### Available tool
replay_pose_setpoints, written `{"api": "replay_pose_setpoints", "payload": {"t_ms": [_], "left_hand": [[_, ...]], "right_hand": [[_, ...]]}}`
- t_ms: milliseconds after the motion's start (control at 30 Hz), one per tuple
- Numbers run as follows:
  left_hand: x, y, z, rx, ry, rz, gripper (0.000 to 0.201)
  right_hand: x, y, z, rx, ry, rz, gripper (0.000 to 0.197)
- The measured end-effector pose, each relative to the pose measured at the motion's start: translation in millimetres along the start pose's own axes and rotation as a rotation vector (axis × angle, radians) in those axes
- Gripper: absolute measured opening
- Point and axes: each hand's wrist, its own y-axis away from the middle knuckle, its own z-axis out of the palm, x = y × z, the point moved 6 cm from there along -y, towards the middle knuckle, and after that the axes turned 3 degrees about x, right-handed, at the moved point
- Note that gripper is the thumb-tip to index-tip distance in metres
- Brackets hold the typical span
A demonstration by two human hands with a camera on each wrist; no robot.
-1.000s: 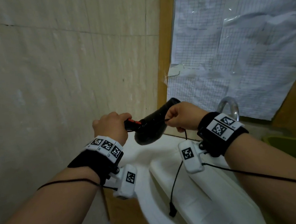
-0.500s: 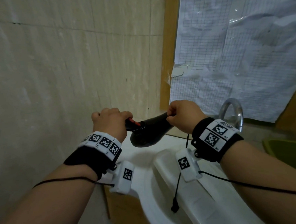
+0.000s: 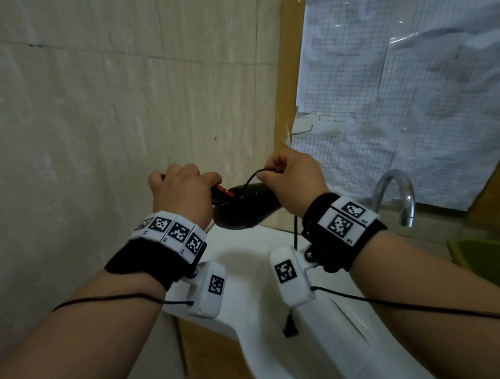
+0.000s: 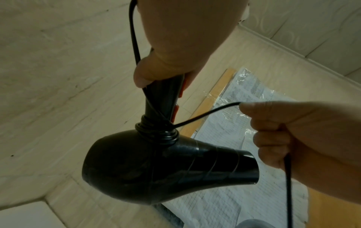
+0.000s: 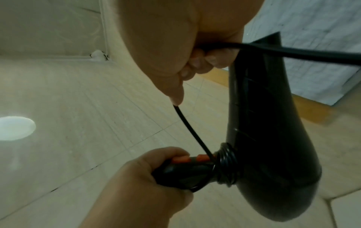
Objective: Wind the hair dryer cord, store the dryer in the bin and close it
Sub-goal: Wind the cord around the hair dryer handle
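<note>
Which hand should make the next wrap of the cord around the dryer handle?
Right. The right hand already pinches the cord, while the left hand grips the dryer by its handle.

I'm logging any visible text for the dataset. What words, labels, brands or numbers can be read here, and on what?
None can be read.
Gridded papers on the wall: print too small.
Wrist tags: square code patterns, tiny characters blurred.
Hair dryer: no brand visible.
</note>
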Motion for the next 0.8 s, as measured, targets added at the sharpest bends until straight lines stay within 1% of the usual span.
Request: {"api": "replay_pose_setpoints", "payload": {"t_ms": [67, 133, 200, 300, 367, 433, 500, 567, 633, 700, 733, 800], "left_hand": [[-2.6, -1.4, -3.6, 0.017, 0.004, -0.002, 0.053], [-4.9, -2.3, -7.7, 0.031, 0.002, 0.006, 0.052], [-6.2, -2.5, -10.0, 0.038, 0.001, 0.032, 0.049], [-10.8, -0.8, -7.0, 0.025, 0.003, 0.062, 0.047], [-17.6, 0.1, -1.3, -0.015, 0.011, 0.064, 0.05], [-25.7, -0.8, 6.8, -0.067, 0.03, 0.061, 0.05], [-33.8, -1.5, 13.7, -0.114, 0.067, 0.056, 0.046], [-40.6, -2.0, 18.4, -0.155, 0.166, 0.056, 0.04], [-41.9, -2.5, 19.9, -0.207, 0.332, 0.121, 0.039], [-38.5, -1.0, 17.8, -0.265, 0.552, 0.192, 0.055], [-38.1, -0.6, 17.3, -0.279, 0.678, 0.186, 0.062], [-39.6, -1.3, 22.5, -0.298, 0.935, 0.081, 0.069]], "right_hand": [[-9.2, -1.6, 0.8, 0.024, -0.024, -0.034, 0.007], [-16.0, -6.1, -2.3, 0.052, 0.004, -0.078, 0.007], [-16.4, -12.9, -5.0, 0.049, 0.042, -0.098, 0.007], [-5.1, -20.8, -2.4, -0.024, 0.119, -0.091, 0.01], [4.9, -23.2, -0.8, -0.085, 0.153, -0.085, 0.01], [16.7, -24.1, -2.6, -0.142, 0.144, -0.051, 0.009], [28.2, -23.2, -5.3, -0.192, 0.069, 0.001, 0.01], [35.5, -19.7, -7.3, -0.222, -0.031, 0.028, 0.018], [42.0, -16.8, -8.9, -0.233, -0.105, 0.047, 0.019], [48.7, -15.6, -11.3, -0.227, -0.211, 0.092, 0.017], [53.2, -15.6, -12.2, -0.216, -0.282, 0.123, 0.018], [63.2, -14.1, -13.1, -0.181, -0.353, 0.184, 0.025]]}}
